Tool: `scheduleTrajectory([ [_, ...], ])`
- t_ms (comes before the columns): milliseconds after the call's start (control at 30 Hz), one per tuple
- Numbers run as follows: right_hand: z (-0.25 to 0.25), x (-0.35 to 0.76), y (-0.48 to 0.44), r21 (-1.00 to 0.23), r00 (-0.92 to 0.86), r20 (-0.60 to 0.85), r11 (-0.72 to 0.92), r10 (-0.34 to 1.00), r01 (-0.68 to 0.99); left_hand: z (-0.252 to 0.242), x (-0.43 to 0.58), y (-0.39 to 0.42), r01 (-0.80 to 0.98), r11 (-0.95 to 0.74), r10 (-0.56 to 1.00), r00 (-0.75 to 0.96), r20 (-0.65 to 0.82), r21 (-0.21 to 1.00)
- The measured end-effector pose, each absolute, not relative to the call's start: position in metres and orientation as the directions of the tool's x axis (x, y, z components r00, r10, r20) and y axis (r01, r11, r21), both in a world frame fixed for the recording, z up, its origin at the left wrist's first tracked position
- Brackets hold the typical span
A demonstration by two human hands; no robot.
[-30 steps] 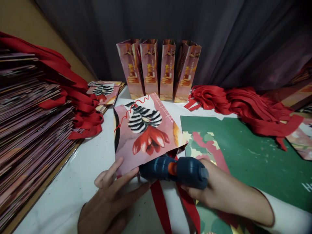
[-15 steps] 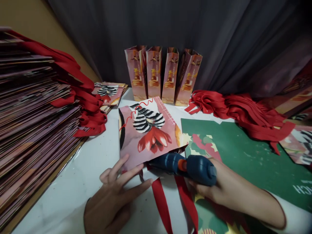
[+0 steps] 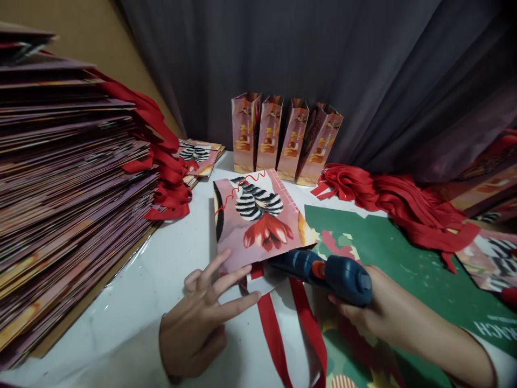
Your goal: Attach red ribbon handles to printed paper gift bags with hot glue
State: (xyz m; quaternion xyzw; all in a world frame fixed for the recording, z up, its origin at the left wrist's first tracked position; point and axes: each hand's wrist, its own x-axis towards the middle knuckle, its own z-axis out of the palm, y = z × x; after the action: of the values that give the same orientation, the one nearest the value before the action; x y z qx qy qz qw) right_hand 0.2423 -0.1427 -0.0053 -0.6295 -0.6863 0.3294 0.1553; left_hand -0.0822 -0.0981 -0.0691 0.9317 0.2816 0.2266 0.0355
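Note:
A pink paper gift bag with a zebra-striped bow and a red flower lies on the table, its mouth toward me. Spread fingers of my left hand touch the bag's near edge and the lower panel at the mouth. In my right hand is a dark blue glue gun with an orange part. Its front end reaches into the bag's mouth, so the tip is hidden. Red ribbon handles hang from the mouth toward me.
A tall pile of flat bags fills the left, with red ribbons beside it. Several upright bags stand at the back. Bundled red ribbons lie at right on a green printed sheet. A grey curtain hangs behind.
The view has shifted, so the table things appear farther right and slightly lower. Both hands keep nearly the same positions at the bag, and the glue gun stays at its mouth.

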Motion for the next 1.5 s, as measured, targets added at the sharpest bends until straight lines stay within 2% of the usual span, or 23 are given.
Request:
scheduleTrajectory([
  [133, 0.002, 0.241, -0.144, -0.577, -0.133, -0.249, -0.036, 0.959, 0.816, -0.070, -0.081, -0.099, 0.513, -0.834, 0.549, 0.733, 0.403, 0.203],
  [367, 0.012, 0.236, -0.143, -0.435, -0.141, -0.214, 0.035, 0.967, 0.900, -0.066, -0.079, -0.096, 0.511, -0.835, 0.551, 0.765, 0.333, 0.205],
  [600, 0.019, 0.231, -0.143, -0.243, -0.114, -0.194, 0.065, 0.974, 0.968, -0.062, -0.078, -0.096, 0.509, -0.821, 0.570, 0.765, 0.302, 0.259],
  [733, 0.022, 0.226, -0.142, -0.107, -0.040, -0.160, 0.023, 0.986, 0.994, -0.063, -0.077, -0.097, 0.504, -0.815, 0.576, 0.759, 0.304, 0.286],
  [833, 0.025, 0.222, -0.142, -0.021, -0.035, -0.147, 0.032, 0.989, 0.999, -0.064, -0.077, -0.097, 0.492, -0.817, 0.572, 0.759, 0.310, 0.302],
  [1233, 0.053, 0.179, -0.139, 0.259, 0.037, -0.301, 0.045, 0.953, 0.965, -0.066, -0.076, -0.097, 0.478, -0.828, 0.559, 0.748, 0.358, 0.294],
  [1500, 0.064, 0.163, -0.139, 0.364, 0.072, -0.335, 0.059, 0.939, 0.930, -0.067, -0.076, -0.096, 0.477, -0.827, 0.560, 0.746, 0.360, 0.297],
])
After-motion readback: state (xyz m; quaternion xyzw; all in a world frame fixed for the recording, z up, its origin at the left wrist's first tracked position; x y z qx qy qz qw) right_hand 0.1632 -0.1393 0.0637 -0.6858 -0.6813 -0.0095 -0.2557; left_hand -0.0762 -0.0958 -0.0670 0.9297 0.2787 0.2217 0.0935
